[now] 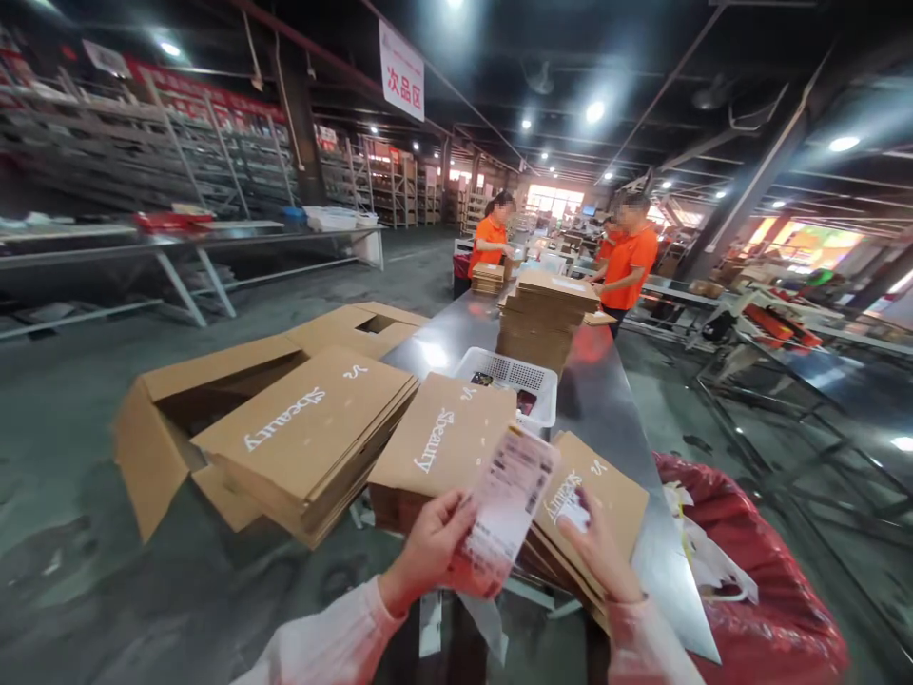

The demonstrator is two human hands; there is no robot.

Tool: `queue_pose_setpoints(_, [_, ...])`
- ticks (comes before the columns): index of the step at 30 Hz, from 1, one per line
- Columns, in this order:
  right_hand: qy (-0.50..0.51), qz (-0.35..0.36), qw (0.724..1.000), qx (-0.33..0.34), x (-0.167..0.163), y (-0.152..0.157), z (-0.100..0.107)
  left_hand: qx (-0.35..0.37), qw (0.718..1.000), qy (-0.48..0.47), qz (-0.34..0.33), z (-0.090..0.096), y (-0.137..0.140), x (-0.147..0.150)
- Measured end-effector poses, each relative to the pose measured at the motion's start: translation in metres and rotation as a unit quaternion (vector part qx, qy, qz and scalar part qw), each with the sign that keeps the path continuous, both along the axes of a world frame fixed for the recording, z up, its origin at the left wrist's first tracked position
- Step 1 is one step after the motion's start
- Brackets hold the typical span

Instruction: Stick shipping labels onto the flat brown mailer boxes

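My left hand (435,542) is closed on the lower left edge of a flat packet with a printed shipping label (510,504), held tilted over the table's near end. Pinkish colour shows along the packet's edges. To its right, my right hand (603,547) is open, with fingers apart, in front of the right stack of flat cardboard mailers (620,495). A whitish patch shows between those fingers; I cannot tell whether it is print or paper. Behind the packet sits the middle mailer stack (456,419), printed "beauty". A white basket (546,390) with small dark items stands beyond it.
A larger mailer stack (306,428) rests by an open carton (164,400) on the left. Further along the metal table (606,390) rises a tall cardboard pile (538,333). A red-lined bin (770,580) stands at the right. Two people in orange shirts (631,262) work at the back.
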State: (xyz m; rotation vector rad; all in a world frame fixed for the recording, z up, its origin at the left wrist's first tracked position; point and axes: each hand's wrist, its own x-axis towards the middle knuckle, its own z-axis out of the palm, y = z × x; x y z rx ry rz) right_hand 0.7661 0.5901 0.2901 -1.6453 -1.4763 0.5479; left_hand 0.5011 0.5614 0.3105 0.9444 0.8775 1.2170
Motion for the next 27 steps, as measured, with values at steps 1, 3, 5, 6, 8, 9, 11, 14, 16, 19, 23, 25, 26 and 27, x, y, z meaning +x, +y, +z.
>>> queue_pose_setpoints(1, [0.070, 0.108, 0.991, -0.023, -0.030, -0.005, 0.005, 0.013, 1.000, 0.022, -0.017, -0.005, -0.003, 0.004])
queue_pose_setpoints(3, [0.171, 0.153, 0.973, -0.026, -0.085, -0.016, 0.014, 0.042, 0.998, 0.047, -0.004, -0.008, -0.005, 0.007])
queue_pose_setpoints(5, [0.218, 0.191, 0.957, -0.026, -0.120, -0.025, 0.019, 0.048, 0.997, 0.033, 0.046, -0.006, -0.004, 0.002])
queue_pose_setpoints(6, [0.224, 0.222, 0.948, -0.033, -0.130, -0.027, 0.020, 0.037, 0.997, 0.025, 0.064, -0.004, -0.002, -0.002])
queue_pose_setpoints(8, [0.216, 0.268, 0.937, -0.058, -0.136, -0.025, 0.023, 0.007, 0.997, 0.025, 0.077, -0.002, 0.001, -0.011])
queue_pose_setpoints(9, [0.202, 0.273, 0.938, -0.068, -0.135, -0.022, 0.025, -0.002, 0.996, 0.036, 0.080, -0.003, 0.002, -0.014])
queue_pose_setpoints(11, [0.158, 0.262, 0.949, -0.074, -0.131, -0.012, 0.033, -0.011, 0.992, 0.057, 0.115, -0.009, 0.003, -0.016])
queue_pose_setpoints(14, [0.085, 0.263, 0.956, -0.096, -0.132, 0.004, 0.046, -0.005, 0.979, 0.065, 0.194, -0.022, 0.005, -0.015])
queue_pose_setpoints(16, [0.092, 0.304, 0.939, -0.133, -0.136, 0.016, 0.049, 0.009, 0.972, 0.063, 0.228, -0.028, 0.007, -0.015])
queue_pose_setpoints(19, [0.103, 0.389, 0.896, -0.185, -0.143, 0.032, 0.044, 0.039, 0.974, 0.063, 0.213, -0.031, 0.010, -0.019])
queue_pose_setpoints(23, [0.021, 0.325, 0.939, -0.106, -0.152, 0.038, 0.036, 0.041, 0.971, 0.079, 0.221, -0.036, 0.013, -0.026])
queue_pose_setpoints(25, [-0.013, 0.303, 0.951, -0.055, -0.158, 0.034, 0.035, 0.032, 0.960, 0.083, 0.265, -0.040, 0.016, -0.027])
queue_pose_setpoints(26, [-0.019, 0.302, 0.952, -0.036, -0.161, 0.031, 0.034, 0.027, 0.955, 0.079, 0.285, -0.042, 0.018, -0.027])
queue_pose_setpoints(27, [-0.017, 0.302, 0.953, -0.017, -0.164, 0.030, 0.033, 0.022, 0.952, 0.072, 0.298, -0.043, 0.021, -0.028])
